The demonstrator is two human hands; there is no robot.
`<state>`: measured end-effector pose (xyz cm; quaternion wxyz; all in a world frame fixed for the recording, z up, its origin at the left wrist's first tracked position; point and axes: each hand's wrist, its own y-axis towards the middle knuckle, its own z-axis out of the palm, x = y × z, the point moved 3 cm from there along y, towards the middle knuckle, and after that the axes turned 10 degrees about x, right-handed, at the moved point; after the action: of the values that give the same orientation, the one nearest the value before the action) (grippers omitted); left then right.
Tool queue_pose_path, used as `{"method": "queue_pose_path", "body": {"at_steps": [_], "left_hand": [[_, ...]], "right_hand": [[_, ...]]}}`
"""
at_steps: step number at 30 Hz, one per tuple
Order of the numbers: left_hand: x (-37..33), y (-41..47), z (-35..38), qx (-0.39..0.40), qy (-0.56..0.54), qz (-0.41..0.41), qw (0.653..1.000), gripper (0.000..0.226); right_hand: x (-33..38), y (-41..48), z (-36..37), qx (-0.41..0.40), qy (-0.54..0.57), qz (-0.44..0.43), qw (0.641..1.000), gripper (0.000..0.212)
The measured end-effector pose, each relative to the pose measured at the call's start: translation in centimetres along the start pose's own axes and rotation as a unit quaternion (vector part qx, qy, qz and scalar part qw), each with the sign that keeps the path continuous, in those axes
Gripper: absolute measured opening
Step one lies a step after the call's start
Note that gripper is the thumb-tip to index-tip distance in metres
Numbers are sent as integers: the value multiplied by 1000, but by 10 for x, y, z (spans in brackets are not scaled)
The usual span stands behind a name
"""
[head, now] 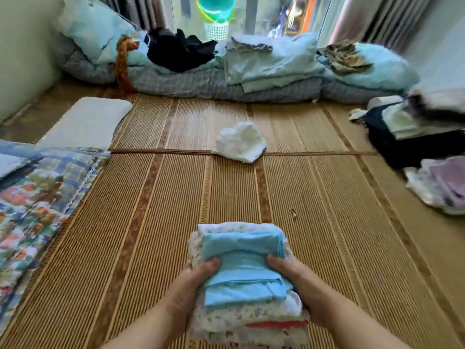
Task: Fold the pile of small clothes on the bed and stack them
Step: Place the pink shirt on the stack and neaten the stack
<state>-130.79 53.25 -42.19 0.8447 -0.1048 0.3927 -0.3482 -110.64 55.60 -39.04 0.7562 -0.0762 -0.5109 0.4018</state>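
A stack of folded small clothes (245,321) sits low in the middle of the head view, on the woven bed mat (151,222). Its lower layers are floral white, with a red strip showing at the front. On top lies a folded light blue garment (242,268). My left hand (193,285) grips the stack's left side, thumb on the blue cloth. My right hand (289,275) grips its right side the same way. A crumpled white garment (240,142) lies alone farther out on the mat.
A floral quilt (32,205) and a white pillow (88,122) lie at the left. Folded bedding (264,66) with dark clothes (176,49) lines the far edge. At the right are dark and pale clothes (415,137) and a lilac pile (442,185).
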Motion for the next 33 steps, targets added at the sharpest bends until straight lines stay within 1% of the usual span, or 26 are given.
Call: {"method": "queue_pose_path", "body": {"at_steps": [3,7,9,10,13,15,17,19,22,26,28,31,33], "left_hand": [[37,33,95,32,24,-13,999,86],[91,80,246,76,51,-24,996,84],[124,103,315,91,43,-28,995,83],[140,115,346,102,36,-35,994,82],[176,144,427,120,44,-55,990,76],[192,161,471,119,48,-62,990,69],[201,177,501,125,67,-69,988,67],[207,191,522,131,80,-74,985,65],[214,207,538,130,84,-81,985,53],[225,228,546,129,86,-87,984,58],[234,239,547,117,71,-91,987,59],[243,259,553,101,65,-98,988,61],[251,280,562,80,68,-98,990,64]], "right_hand": [[20,-81,-67,-49,9,-19,999,46],[54,-214,-165,-92,6,-41,995,43],[72,-278,-214,-105,12,-47,993,41],[80,-307,-235,-110,11,-50,993,44],[99,-380,-290,-117,17,-68,991,61],[108,-415,-323,-120,25,-69,990,61],[112,-439,-350,-143,29,-63,987,66],[110,-453,-373,-163,39,-49,985,76],[101,-459,-397,-177,69,-65,980,83],[91,-457,-427,-167,92,-64,980,94],[93,-454,-444,-160,86,-56,982,93],[100,-450,-473,-148,76,-47,985,83],[106,-447,-502,-141,79,-43,986,81]]}}
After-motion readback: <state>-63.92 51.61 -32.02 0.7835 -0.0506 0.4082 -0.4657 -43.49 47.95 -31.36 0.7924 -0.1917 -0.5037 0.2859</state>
